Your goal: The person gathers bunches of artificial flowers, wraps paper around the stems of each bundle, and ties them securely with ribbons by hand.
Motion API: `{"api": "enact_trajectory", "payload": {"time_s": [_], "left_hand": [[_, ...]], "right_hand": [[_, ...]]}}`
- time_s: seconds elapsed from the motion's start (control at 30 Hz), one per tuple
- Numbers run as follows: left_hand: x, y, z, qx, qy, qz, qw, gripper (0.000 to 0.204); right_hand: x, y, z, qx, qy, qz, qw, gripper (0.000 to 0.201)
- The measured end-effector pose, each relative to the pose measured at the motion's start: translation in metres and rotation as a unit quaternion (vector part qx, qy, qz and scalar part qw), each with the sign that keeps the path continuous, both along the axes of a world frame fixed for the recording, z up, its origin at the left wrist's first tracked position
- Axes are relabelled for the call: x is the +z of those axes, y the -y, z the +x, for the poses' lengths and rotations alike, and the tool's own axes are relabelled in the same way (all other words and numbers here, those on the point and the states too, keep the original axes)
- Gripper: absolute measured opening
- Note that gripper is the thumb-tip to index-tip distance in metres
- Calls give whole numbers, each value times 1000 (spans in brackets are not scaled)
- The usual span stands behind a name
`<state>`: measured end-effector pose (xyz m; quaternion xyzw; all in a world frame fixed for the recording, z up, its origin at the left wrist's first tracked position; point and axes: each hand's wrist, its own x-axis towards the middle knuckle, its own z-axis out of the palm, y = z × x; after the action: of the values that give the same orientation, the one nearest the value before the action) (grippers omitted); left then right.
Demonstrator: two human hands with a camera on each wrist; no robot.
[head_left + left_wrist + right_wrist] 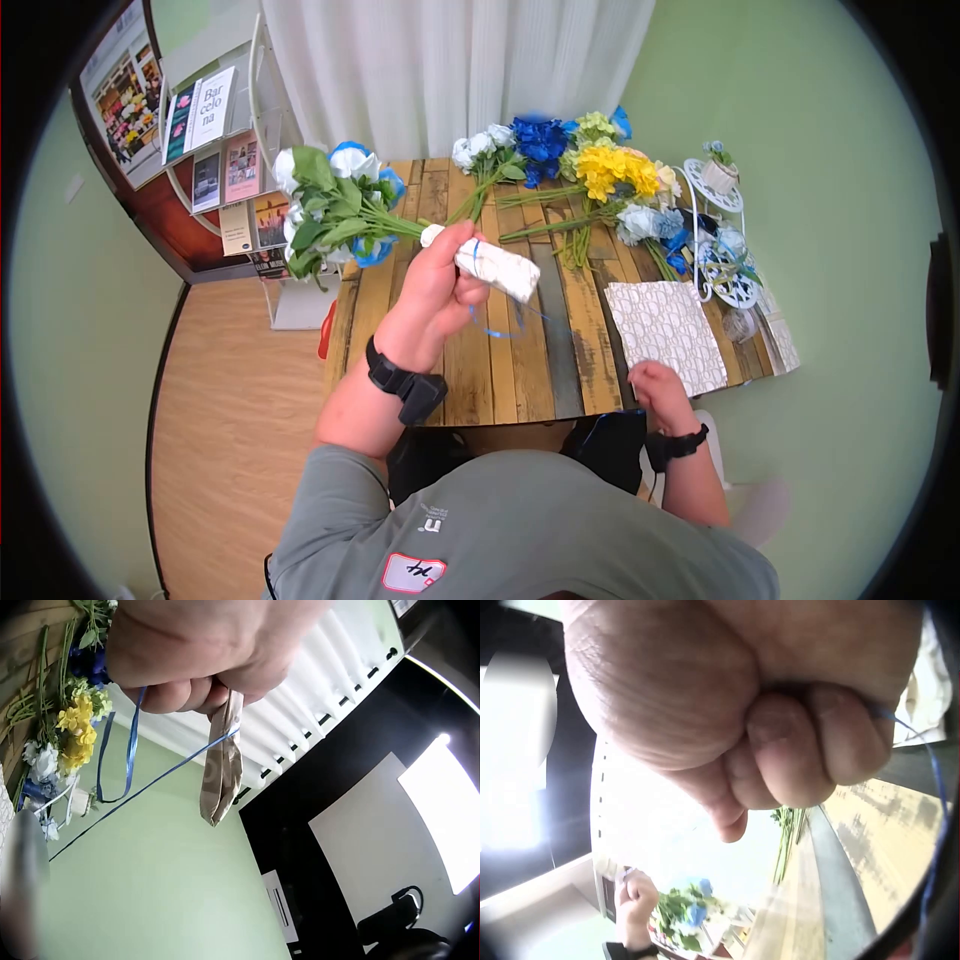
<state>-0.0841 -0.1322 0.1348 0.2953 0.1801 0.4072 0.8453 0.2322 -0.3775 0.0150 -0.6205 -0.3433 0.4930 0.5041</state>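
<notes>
My left hand (pixel 440 285) grips a bouquet (pixel 345 205) of blue and white flowers by its stems, blooms pointing left above the table. Cream patterned paper (pixel 505 272) wraps the stem ends and juts out past the fist; in the left wrist view the paper-wrapped end (pixel 223 769) points down. A thin blue ribbon (pixel 478 262) circles this wrap. In the left wrist view, a ribbon loop (pixel 129 761) hangs below the fingers while a taut strand runs down left. Low over the table's right front, my right hand (pixel 660 392) is curled, and blue ribbon (pixel 936 780) comes out of its fist.
Loose yellow flowers (pixel 612 172), dark blue flowers (pixel 540 145) and pale blue flowers (pixel 640 222) lie along the back of the wooden table (pixel 470 370). A patterned paper sheet (pixel 668 335) and a white metal stand (pixel 700 230) are at right. A magazine rack (pixel 265 130) stands at left.
</notes>
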Motion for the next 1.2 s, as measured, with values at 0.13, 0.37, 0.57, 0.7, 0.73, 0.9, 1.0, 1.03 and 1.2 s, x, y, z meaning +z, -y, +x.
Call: {"api": "enact_trajectory", "payload": {"time_s": [0.13, 0.37, 0.57, 0.7, 0.73, 0.9, 1.0, 1.03, 1.2], "left_hand": [[-32, 25, -6, -157, 23, 32, 987, 25], [-90, 35, 9, -68, -203, 120, 969, 18], [-116, 12, 36, 155, -249, 157, 943, 17], [-119, -3, 54, 248, -212, 160, 932, 20], [-116, -6, 56, 249, -208, 163, 932, 20], [-68, 17, 66, 187, -52, 90, 977, 24], [-32, 40, 40, 54, 47, 48, 996, 24], [-20, 50, 28, 26, 27, 62, 997, 25], [-19, 63, -7, -105, -106, 84, 985, 20]], "right_hand": [[-9, -33, 30, -94, -40, 96, 990, 18], [115, -71, 47, -38, -264, 208, 941, 17], [165, -40, -70, -12, -67, 343, 937, 12], [126, -28, -123, 256, -101, 321, 906, 12], [114, -28, -137, 282, -94, 316, 901, 14], [40, -57, -152, 442, -136, 124, 878, 17], [-6, -79, -117, 374, -311, -7, 874, 15], [-14, -86, -96, 336, -382, 23, 861, 12], [55, -115, -21, 110, -353, 109, 923, 19]]}}
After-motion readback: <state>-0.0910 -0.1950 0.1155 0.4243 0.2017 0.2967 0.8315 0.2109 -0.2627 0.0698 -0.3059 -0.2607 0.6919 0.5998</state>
